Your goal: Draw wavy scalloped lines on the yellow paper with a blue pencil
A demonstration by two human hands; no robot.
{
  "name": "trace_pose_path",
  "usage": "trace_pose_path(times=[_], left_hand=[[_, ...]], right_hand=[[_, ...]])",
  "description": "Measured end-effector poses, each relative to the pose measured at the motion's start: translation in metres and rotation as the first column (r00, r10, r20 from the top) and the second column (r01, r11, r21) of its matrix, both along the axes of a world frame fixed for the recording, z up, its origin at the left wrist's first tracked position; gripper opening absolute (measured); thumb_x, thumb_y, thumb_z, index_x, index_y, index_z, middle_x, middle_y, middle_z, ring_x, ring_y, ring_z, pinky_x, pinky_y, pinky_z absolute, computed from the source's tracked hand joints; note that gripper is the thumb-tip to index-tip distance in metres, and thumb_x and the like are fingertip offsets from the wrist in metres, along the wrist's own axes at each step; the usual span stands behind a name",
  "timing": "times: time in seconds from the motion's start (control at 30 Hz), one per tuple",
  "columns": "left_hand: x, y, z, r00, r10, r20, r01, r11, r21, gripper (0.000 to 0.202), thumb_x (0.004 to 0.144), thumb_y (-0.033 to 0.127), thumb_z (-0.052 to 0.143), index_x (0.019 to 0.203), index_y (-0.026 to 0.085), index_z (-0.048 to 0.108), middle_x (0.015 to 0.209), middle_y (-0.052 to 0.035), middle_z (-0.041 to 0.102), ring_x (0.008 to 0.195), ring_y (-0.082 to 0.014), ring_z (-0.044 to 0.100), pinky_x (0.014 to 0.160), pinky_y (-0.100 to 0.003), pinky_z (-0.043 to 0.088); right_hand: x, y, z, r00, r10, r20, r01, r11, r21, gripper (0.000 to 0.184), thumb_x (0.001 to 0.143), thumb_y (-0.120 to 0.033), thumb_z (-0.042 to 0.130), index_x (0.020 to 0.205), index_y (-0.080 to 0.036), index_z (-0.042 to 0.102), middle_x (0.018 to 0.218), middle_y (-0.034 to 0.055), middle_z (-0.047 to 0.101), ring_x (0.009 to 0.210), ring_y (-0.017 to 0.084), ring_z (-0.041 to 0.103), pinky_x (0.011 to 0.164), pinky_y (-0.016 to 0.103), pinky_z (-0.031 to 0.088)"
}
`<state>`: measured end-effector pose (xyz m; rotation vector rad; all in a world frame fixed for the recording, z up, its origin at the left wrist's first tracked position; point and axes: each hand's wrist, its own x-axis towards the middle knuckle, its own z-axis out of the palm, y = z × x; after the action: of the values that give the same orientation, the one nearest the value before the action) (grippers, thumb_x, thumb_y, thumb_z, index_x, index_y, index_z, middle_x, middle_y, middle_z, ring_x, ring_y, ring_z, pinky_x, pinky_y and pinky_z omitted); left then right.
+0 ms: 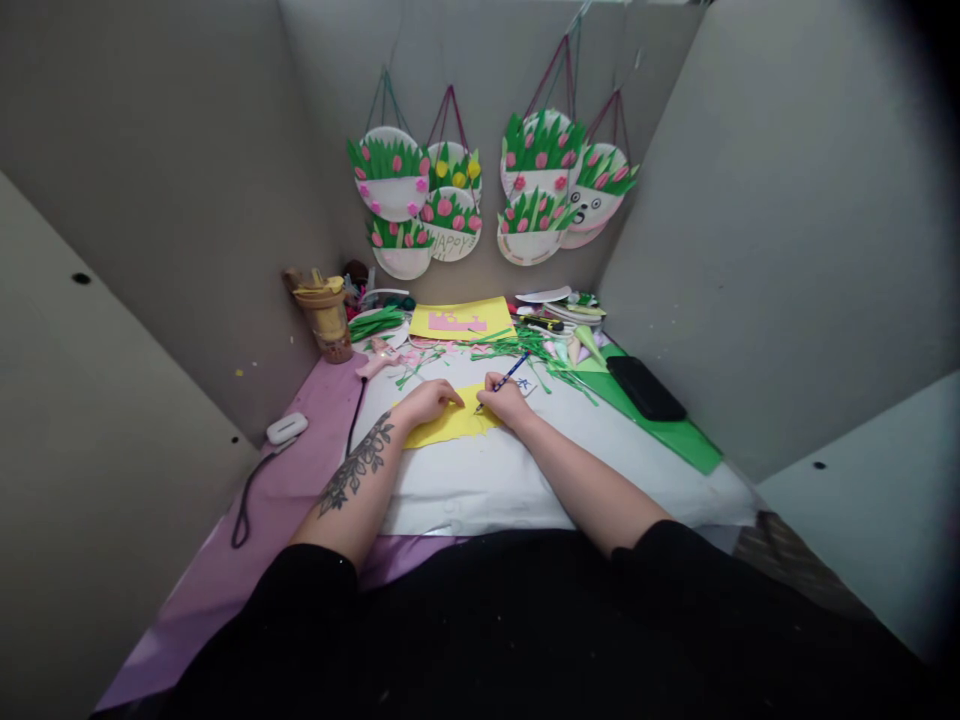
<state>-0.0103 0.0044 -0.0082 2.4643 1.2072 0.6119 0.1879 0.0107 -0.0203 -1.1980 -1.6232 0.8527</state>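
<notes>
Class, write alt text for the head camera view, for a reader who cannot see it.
A right hand holds a blue pencil to yellow paper on which the left hand rests; paper-plate flower baskets hang on the wall behind.

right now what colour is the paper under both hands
Yellow. The head view shows the paper under the left hand and the right hand holding a pencil.

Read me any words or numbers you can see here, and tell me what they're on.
"HAPPY": on a hanging paper plate; faint, last letters unsure.
Blue marks on the white scrap by the pencil in the right hand: too small to read.
Nothing else is readable.
</notes>
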Motion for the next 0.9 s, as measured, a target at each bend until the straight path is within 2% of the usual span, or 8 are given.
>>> trace_pose_path(times=[0.3, 0.43, 0.5, 0.63, 0.77, 0.9], left_hand=[[-0.001, 0.002, -0.002, 1.0, -0.013, -0.008, 0.013, 1.0, 0.001, 0.05, 0.069, -0.003, 0.041, 0.097, 0.021, 0.074, 0.096, -0.0042, 0.067, 0.082, -0.0131, 0.061, 0.083, -0.023, 0.046], [-0.001, 0.002, -0.002, 1.0, -0.019, -0.005, 0.019, 1.0, 0.006, 0.05, 0.069, -0.004, 0.041, 0.096, 0.021, 0.074, 0.096, -0.0037, 0.067, 0.084, -0.0129, 0.061, 0.085, -0.023, 0.046], [-0.001, 0.002, -0.002, 1.0, -0.019, -0.005, 0.019, 1.0, 0.009, 0.049, 0.069, -0.004, 0.041, 0.096, 0.021, 0.074, 0.096, -0.0037, 0.067, 0.084, -0.013, 0.061, 0.085, -0.023, 0.046], [-0.001, 0.001, -0.002, 0.999, -0.048, -0.007, 0.048, 0.998, 0.026, 0.047, 0.071, -0.004, 0.041, 0.094, 0.02, 0.074, 0.098, -0.0041, 0.066, 0.086, -0.0128, 0.061, 0.085, -0.023, 0.045], [0.001, 0.0, -0.003, 0.992, -0.124, -0.011, 0.124, 0.99, 0.067, 0.051, 0.067, -0.007, 0.04, 0.092, 0.022, 0.075, 0.098, -0.0029, 0.065, 0.088, -0.0125, 0.06, 0.085, -0.022, 0.045], [0.003, 0.0, -0.007, 0.982, -0.188, -0.012, 0.188, 0.981, 0.057, 0.057, 0.064, -0.008, 0.039, 0.096, 0.022, 0.074, 0.099, -0.0028, 0.065, 0.088, -0.0119, 0.06, 0.083, -0.021, 0.045]], right_hand=[[0.0, 0.0, 0.0, 1.0, -0.008, -0.006, 0.008, 0.999, 0.049, 0.017, 0.054, -0.02, 0.049, 0.052, -0.021, 0.031, 0.05, -0.0061, 0.029, 0.052, 0.01, 0.03, 0.049, 0.025, 0.022], [0.006, 0.002, 0.0, 0.989, -0.092, -0.112, 0.098, 0.994, 0.055, 0.02, 0.056, -0.022, 0.051, 0.052, -0.021, 0.031, 0.05, -0.0064, 0.029, 0.052, 0.01, 0.031, 0.049, 0.024, 0.025], [0.009, 0.001, 0.001, 0.975, -0.124, -0.182, 0.127, 0.992, 0.003, 0.021, 0.061, -0.028, 0.053, 0.056, -0.022, 0.034, 0.049, -0.0066, 0.033, 0.05, 0.01, 0.033, 0.049, 0.024, 0.027], [0.01, -0.008, 0.004, 0.973, -0.033, -0.23, 0.001, 0.991, -0.137, 0.023, 0.069, -0.043, 0.053, 0.068, -0.023, 0.043, 0.052, -0.0053, 0.047, 0.045, 0.011, 0.039, 0.045, 0.024, 0.029], [0.007, -0.013, 0.006, 0.984, -0.017, -0.179, 0.013, 1.0, -0.023, 0.023, 0.06, -0.031, 0.061, 0.06, -0.021, 0.04, 0.051, -0.0066, 0.039, 0.05, 0.009, 0.036, 0.048, 0.022, 0.028], [0.004, -0.012, 0.003, 0.996, -0.012, -0.09, 0.013, 1.0, 0.01, 0.024, 0.06, -0.029, 0.06, 0.055, -0.02, 0.038, 0.05, -0.0069, 0.035, 0.052, 0.009, 0.033, 0.049, 0.023, 0.027]])
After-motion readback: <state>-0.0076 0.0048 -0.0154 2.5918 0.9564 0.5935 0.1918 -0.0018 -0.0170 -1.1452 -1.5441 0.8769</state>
